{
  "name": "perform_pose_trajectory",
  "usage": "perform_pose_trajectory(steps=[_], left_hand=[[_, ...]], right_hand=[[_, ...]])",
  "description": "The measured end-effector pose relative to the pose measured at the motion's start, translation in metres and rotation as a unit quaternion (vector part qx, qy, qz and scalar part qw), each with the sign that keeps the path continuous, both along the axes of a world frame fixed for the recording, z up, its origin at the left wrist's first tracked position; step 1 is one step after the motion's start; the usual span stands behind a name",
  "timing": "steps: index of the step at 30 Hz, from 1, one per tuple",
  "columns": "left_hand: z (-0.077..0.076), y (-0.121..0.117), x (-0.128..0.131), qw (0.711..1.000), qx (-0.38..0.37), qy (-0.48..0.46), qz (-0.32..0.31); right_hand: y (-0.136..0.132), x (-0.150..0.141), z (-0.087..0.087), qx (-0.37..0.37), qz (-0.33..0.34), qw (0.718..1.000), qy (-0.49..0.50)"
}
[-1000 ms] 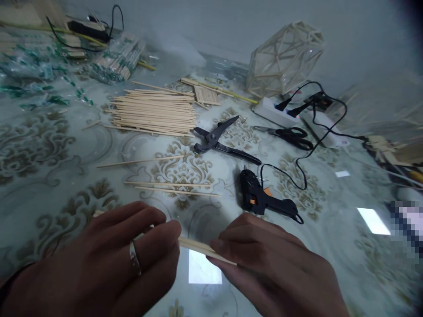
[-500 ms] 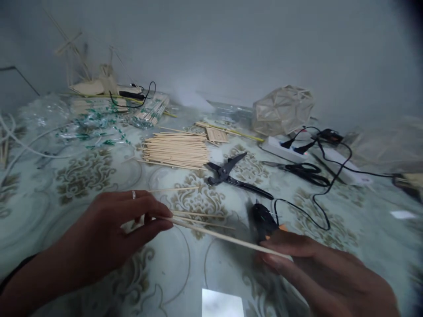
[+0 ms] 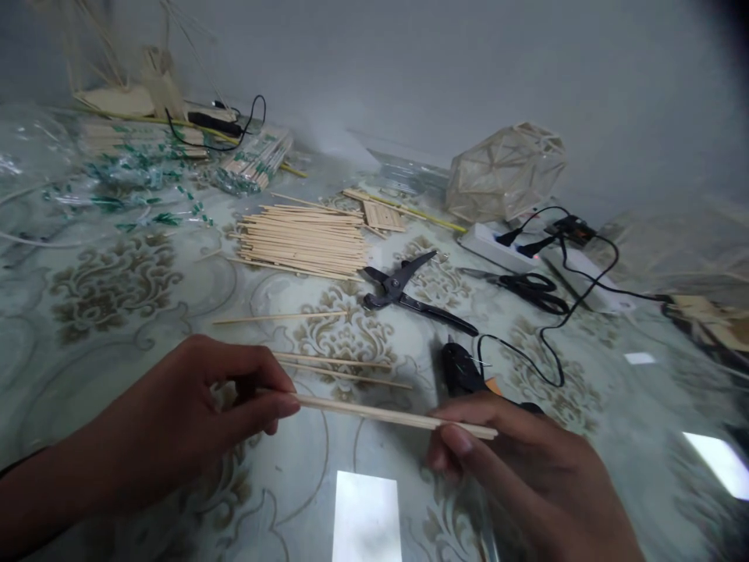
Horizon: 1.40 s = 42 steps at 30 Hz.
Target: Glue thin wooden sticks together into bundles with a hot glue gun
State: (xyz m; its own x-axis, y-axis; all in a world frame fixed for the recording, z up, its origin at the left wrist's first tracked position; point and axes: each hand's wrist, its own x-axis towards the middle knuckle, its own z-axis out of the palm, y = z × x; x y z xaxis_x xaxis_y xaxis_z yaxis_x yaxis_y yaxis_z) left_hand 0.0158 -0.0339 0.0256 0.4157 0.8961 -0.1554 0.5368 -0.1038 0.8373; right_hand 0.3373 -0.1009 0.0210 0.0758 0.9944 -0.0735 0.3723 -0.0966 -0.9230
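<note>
Low over the table, my left hand (image 3: 234, 414) pinches one end of a few thin wooden sticks (image 3: 374, 414) laid side by side; I cannot tell exactly how many. Near their other end, my right hand (image 3: 515, 460) grips them between thumb and fingers. Loose single sticks (image 3: 339, 360) lie on the table just beyond. A black glue gun with an orange part (image 3: 462, 371) rests behind my right hand, which partly hides it. Farther off are open black-handled cutters (image 3: 403, 289) and a pile of wooden sticks (image 3: 304, 242).
Black scissors (image 3: 527, 287) lie at right, before a white power strip (image 3: 497, 246) with plugs and black cords. A faceted stick frame (image 3: 506, 172) stands by the wall. Bagged sticks (image 3: 251, 160) and crumpled plastic wrappers (image 3: 134, 183) occupy the back left. A patterned cover (image 3: 117, 281) spans the table.
The held sticks have become more level as my right hand rose and shifted left, its thumb now on top of them. The view has tilted down slightly.
</note>
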Motion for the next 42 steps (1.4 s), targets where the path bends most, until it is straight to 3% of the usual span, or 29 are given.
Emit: perform_pose_trajectory(steps=[4,9,15,20,24,30,37,42], left_hand=[[0.009,-0.002,0.007,0.999,-0.019,-0.025,0.023],[0.012,0.000,0.007,0.997,-0.059,-0.041,0.028],[-0.003,0.001,0.003,0.999,-0.029,-0.014,-0.021],[-0.015,-0.011,0.010,0.993,-0.057,0.007,-0.105],[-0.013,-0.012,0.014,0.989,-0.105,0.001,-0.104],[-0.011,0.000,0.011,0.985,-0.129,-0.009,-0.113],[-0.017,0.002,0.009,0.979,-0.176,-0.035,-0.099],[-0.015,0.002,0.013,0.978,-0.181,-0.031,-0.097]], right_hand=[[0.002,0.004,-0.002,-0.048,-0.027,0.996,0.069],[0.011,0.013,-0.003,-0.021,0.067,0.994,0.089],[0.015,-0.002,0.008,0.054,0.170,0.978,-0.105],[0.004,-0.016,0.005,-0.037,0.272,0.956,-0.098],[0.002,-0.015,0.003,-0.117,0.285,0.948,-0.076],[0.006,-0.010,0.006,-0.169,0.296,0.939,-0.050],[0.006,-0.010,0.002,-0.202,0.285,0.936,0.031],[0.007,-0.009,0.002,-0.216,0.290,0.932,0.029]])
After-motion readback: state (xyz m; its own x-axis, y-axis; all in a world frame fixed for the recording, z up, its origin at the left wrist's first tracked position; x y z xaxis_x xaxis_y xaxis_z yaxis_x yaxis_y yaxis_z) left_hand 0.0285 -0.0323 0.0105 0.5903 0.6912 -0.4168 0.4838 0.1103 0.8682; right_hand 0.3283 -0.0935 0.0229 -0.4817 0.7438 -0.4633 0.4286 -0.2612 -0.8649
